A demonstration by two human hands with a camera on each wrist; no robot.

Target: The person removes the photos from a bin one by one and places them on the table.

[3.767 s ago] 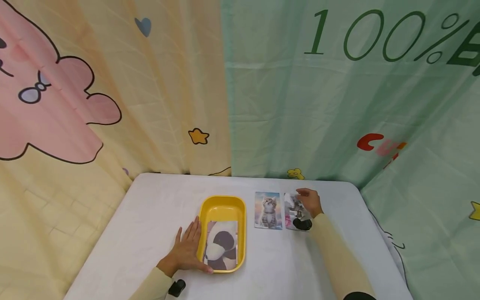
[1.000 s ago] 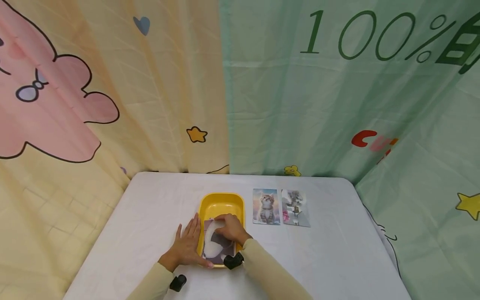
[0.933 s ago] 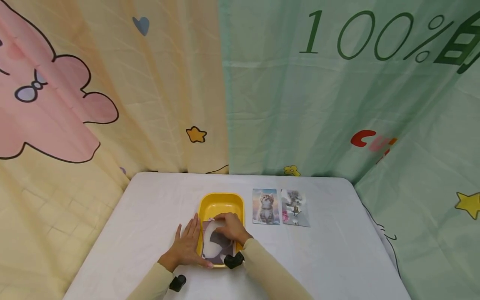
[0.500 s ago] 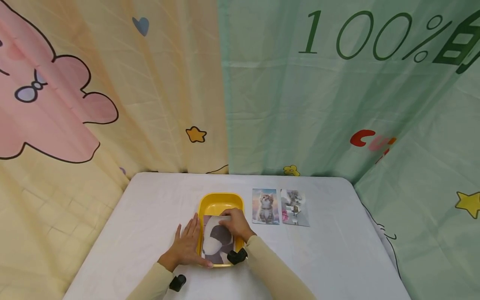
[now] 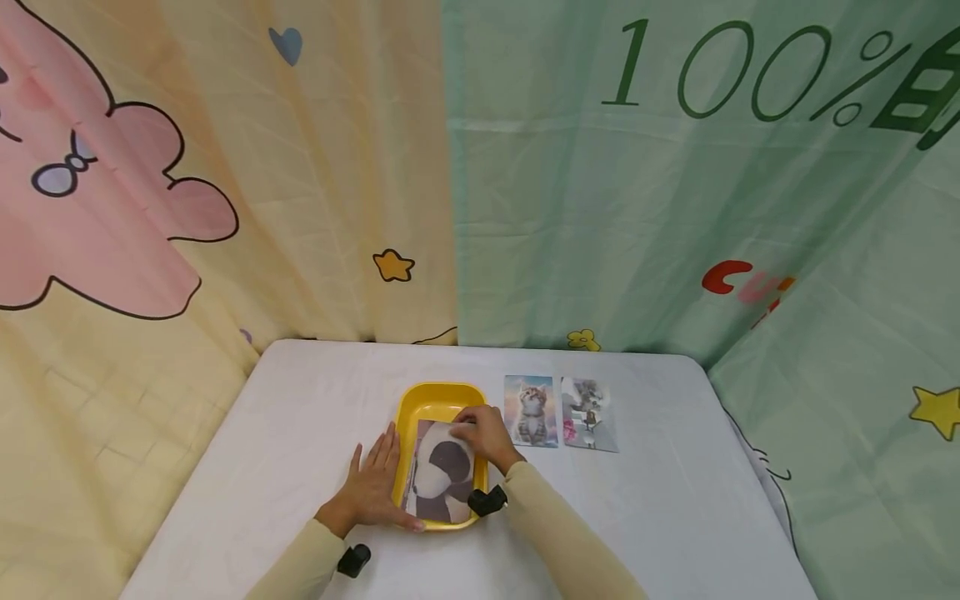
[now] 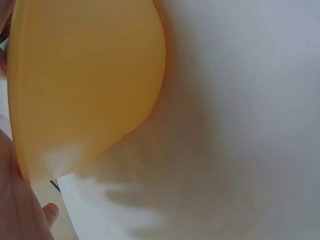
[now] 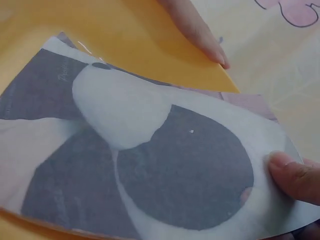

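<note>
Pinched grey-and-white card (image 5: pixel 444 475) has shifted rightward over yellow tray (image 5: pixel 435 408).

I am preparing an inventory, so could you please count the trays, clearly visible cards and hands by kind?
Trays: 1 (yellow tray)
Clearly visible cards: 3 (kitten card, grey-and-pink card, grey-and-white card; cannot tell if more lie beneath)
Hands: 2 (left hand, right hand)
Total: 6

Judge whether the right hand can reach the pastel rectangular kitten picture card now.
Probably yes: the kitten card lies beside the right hand, mostly uncovered, though that hand must release the pinched grey-and-white rectangular card.
</note>
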